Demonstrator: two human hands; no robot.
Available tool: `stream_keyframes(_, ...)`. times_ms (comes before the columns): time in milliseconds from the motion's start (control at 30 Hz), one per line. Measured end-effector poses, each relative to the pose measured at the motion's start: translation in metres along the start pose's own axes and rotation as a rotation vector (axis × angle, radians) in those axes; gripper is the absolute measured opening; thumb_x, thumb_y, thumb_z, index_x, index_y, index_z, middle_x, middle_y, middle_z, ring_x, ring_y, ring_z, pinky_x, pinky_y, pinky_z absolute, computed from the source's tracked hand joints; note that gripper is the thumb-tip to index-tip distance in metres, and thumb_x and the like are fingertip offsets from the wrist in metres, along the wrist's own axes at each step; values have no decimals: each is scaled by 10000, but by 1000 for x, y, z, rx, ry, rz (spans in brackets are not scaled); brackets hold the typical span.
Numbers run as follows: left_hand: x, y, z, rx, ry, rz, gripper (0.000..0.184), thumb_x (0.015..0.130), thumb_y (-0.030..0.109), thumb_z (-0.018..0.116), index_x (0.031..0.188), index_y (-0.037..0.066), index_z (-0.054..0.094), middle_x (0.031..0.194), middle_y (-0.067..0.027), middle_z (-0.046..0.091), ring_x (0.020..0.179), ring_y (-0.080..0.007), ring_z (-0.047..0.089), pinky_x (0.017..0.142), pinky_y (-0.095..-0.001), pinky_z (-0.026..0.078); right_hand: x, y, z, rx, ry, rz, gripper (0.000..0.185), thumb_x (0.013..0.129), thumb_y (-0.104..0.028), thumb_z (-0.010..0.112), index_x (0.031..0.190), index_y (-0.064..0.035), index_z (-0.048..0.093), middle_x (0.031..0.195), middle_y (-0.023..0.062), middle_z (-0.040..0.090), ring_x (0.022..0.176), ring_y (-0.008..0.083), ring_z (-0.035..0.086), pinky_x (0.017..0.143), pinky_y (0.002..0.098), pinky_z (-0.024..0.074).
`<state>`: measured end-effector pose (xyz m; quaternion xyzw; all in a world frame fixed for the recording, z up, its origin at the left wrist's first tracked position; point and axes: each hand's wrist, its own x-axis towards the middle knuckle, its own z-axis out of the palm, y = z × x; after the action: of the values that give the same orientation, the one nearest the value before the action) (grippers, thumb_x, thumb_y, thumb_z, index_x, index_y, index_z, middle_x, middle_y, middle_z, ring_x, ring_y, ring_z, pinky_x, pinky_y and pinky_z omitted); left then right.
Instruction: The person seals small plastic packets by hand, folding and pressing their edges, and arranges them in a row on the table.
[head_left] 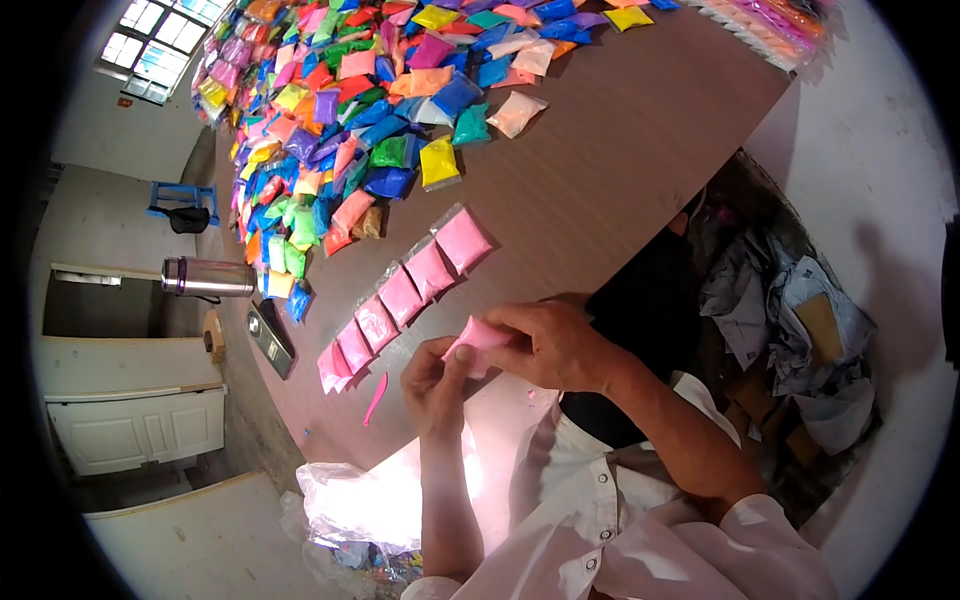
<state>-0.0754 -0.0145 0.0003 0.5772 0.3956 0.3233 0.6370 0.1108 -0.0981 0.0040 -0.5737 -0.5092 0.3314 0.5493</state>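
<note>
Between my two hands is a small pink packet [482, 337], held above the table's near edge. My left hand [437, 388] pinches its lower left side, with the thumb on top. The fingers of my right hand [552, 345] are closed on its upper right side. Just beyond my hands, several pink packets [400, 296] lie in a slanting row on the brown table [590, 160]. A thin pink tool [375, 399] lies on the table left of my left hand.
A large heap of colourful packets [390, 152] covers the table's far left. A steel flask [208, 277] and a phone [270, 338] are at the left edge. Clear plastic [350, 505] lies at the near edge. Crumpled paper and wrappers [790, 320] lie at right.
</note>
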Motion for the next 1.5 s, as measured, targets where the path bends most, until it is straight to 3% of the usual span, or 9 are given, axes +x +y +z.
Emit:
stream_keyframes(400, -4, 12, 10, -40, -9, -8, 228, 983, 151, 718, 1086, -50, 684, 934, -102, 727, 835, -137, 696, 763, -282, 586, 1, -3, 0, -17, -51, 11, 212, 859, -164, 729, 1002, -17, 676, 844, 182, 694, 798, 375, 692, 705, 428, 531)
stream_keyframes(467, -4, 14, 14, -66, 5, -7, 224, 983, 148, 716, 1078, -52, 683, 938, -101, 726, 833, -139, 697, 758, -285, 591, 0, 1, 2, 113, -5, 41, 222, 866, -179, 729, 1012, -19, 682, 852, 181, 702, 792, 364, 696, 703, 426, 534)
stream_keyframes(533, -2, 16, 20, -5, 51, 16, 174, 974, 156, 732, 1028, -5, 696, 918, -58, 723, 807, -99, 661, 757, -252, 538, 0, 3, 1, 59, -6, 25, 227, 868, -186, 733, 1012, -18, 684, 856, 180, 706, 795, 356, 701, 704, 423, 536)
stream_keyframes(967, -3, 12, 15, -32, 24, 4, 147, 972, 139, 726, 1004, 0, 692, 907, -45, 715, 789, -93, 639, 753, -254, 522, 1, 1, -1, 44, -44, 58, 179, 874, -145, 718, 998, -17, 708, 843, 184, 705, 765, 322, 703, 692, 401, 538)
stream_keyframes(1033, -2, 12, 16, 17, -26, 19, 212, 978, 159, 730, 1053, -33, 680, 953, -83, 716, 841, -135, 694, 752, -286, 603, 1, 0, -2, 60, -41, 76, 176, 874, -142, 712, 1000, -19, 711, 848, 184, 706, 768, 322, 704, 693, 401, 538)
stream_keyframes(1100, -3, 15, 16, 27, -38, -9, 214, 979, 167, 730, 1047, -30, 683, 950, -78, 714, 842, -133, 690, 751, -284, 601, 1, 1, -2, 77, -41, 95, 175, 874, -140, 707, 1002, -20, 714, 853, 185, 706, 772, 322, 704, 694, 401, 538)
stream_keyframes(1267, -2, 7, 10, 35, -26, 7, 220, 982, 192, 730, 1021, -20, 690, 939, -67, 709, 855, -129, 680, 749, -287, 598, 1, 6, 4, -36, -20, -8, 219, 886, -197, 721, 1027, -30, 704, 850, 171, 706, 779, 335, 699, 704, 411, 534)
stream_keyframes(1333, -2, 4, 11, 10, 55, 47, 134, 1002, 143, 681, 1016, 9, 677, 892, -11, 690, 787, -69, 615, 740, -231, 505, 2, -7, 1, -21, -51, 14, 244, 883, -209, 731, 1051, -36, 692, 853, 170, 706, 785, 342, 698, 706, 414, 534)
stream_keyframes(1500, -1, 11, 17, -33, 85, -12, 155, 991, 148, 702, 1053, 9, 672, 901, -22, 699, 793, -88, 644, 768, -244, 537, 1, -1, 3, -73, -73, 9, 314, 872, -224, 755, 1113, -49, 655, 861, 169, 705, 788, 352, 697, 701, 415, 532)
